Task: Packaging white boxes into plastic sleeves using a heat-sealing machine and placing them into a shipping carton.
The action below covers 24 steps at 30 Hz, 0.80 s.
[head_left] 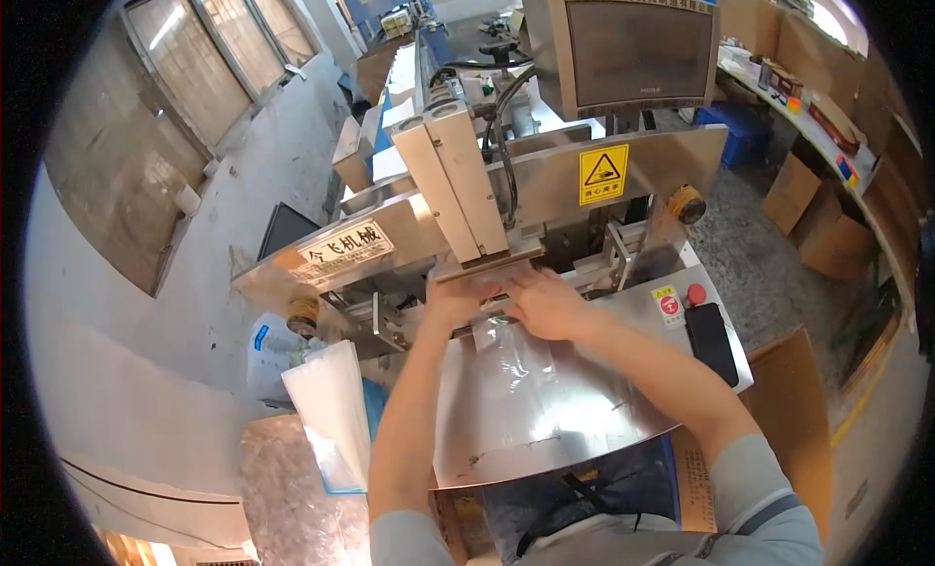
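Note:
Both my hands reach in under the flat metal bar (492,262) at the foot of a silver machine's upright block. My left hand (456,299) is at the bar's left end, its thumb pointing inward; the bar hides most of its fingers. Beside it, my right hand (545,303) has bent fingers and thumb at the upper edge of a clear plastic bag (516,357), seemingly gripping it. The bag trails toward me over the shiny steel worktop (467,434). What lies beneath the bar is hidden.
On the worktop's right are a red stop button (695,293) and a black phone-like slab (712,344). White sheets (327,405) stand at left. A monitor (638,55) rises behind the machine's crosswise steel plate (545,181). Open cardboard (789,420) lies at right.

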Motion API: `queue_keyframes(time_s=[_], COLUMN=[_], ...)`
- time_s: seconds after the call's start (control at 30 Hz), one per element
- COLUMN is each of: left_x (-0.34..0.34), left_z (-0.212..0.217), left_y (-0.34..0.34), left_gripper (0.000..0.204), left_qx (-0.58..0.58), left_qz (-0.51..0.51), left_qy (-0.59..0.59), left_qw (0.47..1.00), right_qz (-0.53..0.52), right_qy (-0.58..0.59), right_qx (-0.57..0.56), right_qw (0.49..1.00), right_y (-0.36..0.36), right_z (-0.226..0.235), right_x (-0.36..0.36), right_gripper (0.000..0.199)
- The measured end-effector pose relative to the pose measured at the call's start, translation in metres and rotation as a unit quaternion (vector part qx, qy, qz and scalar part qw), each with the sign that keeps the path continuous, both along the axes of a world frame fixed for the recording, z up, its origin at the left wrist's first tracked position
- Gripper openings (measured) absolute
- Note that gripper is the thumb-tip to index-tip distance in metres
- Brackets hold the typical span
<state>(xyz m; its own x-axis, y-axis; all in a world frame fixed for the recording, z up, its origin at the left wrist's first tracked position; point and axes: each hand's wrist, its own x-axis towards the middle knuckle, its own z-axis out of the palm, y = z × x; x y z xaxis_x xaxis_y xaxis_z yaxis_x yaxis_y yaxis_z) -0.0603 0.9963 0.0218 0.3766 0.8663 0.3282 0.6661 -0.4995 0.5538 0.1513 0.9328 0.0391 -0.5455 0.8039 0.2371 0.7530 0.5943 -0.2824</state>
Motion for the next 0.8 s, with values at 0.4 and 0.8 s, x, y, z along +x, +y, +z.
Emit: queue_keyframes(time_s=[0.4, 0.8], left_x=[0.075, 0.078], left_z=[-0.045, -0.047], left_y=[-0.27, -0.275], left_gripper=[0.076, 0.073], left_qx=[0.074, 0.08], left_qz=[0.149, 0.153], left_qy=[0.116, 0.125], left_qw=[0.979, 0.977], right_qz=[0.008, 0.009], right_qy=[-0.006, 0.004], right_qx=[-0.005, -0.015], right_qw=[1.0, 1.0], right_y=[-0.003, -0.002], right_z=[-0.013, -0.005], right_x=[0.017, 0.018], right_gripper=[0.056, 0.05])
